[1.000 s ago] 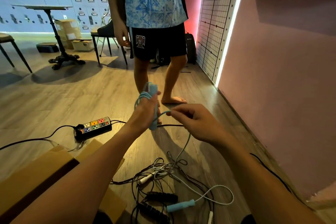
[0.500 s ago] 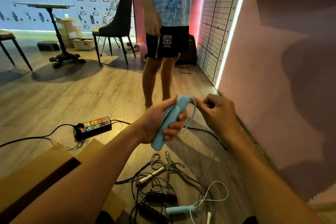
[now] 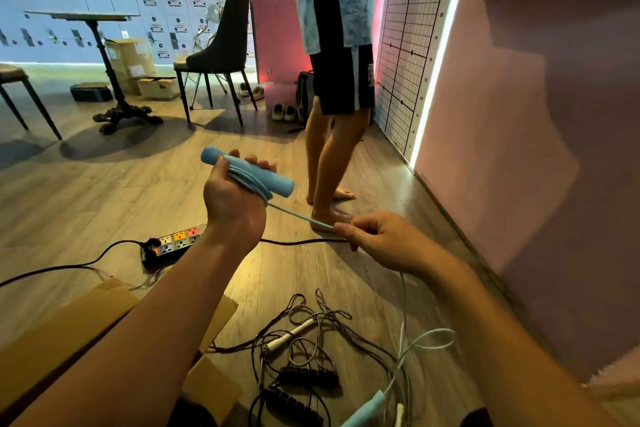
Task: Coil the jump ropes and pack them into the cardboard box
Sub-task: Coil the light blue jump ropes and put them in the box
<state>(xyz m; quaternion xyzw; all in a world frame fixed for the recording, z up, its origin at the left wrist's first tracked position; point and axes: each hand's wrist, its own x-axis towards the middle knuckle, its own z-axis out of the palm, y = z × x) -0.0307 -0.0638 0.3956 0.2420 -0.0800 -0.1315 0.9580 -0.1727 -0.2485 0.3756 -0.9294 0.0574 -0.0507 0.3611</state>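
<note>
My left hand grips a light blue jump rope handle with several turns of blue cord wound along it. A taut stretch of the blue cord runs from the handle down to my right hand, which pinches it. The cord then drops to the floor, loops and ends at the second blue handle at the bottom edge. A tangle of other ropes lies on the floor: a white handle and two black handles. The cardboard box sits at lower left under my left forearm.
A person stands barefoot just beyond my hands. A power strip with a black cable lies on the wooden floor at left. A pink wall closes the right side. A black chair, a table and boxes stand at the back.
My left hand turned the blue handle from upright to lying sideways, with more cord wound on it. My right hand dropped lower and to the right, pulling the cord taut. The standing person stepped right.
</note>
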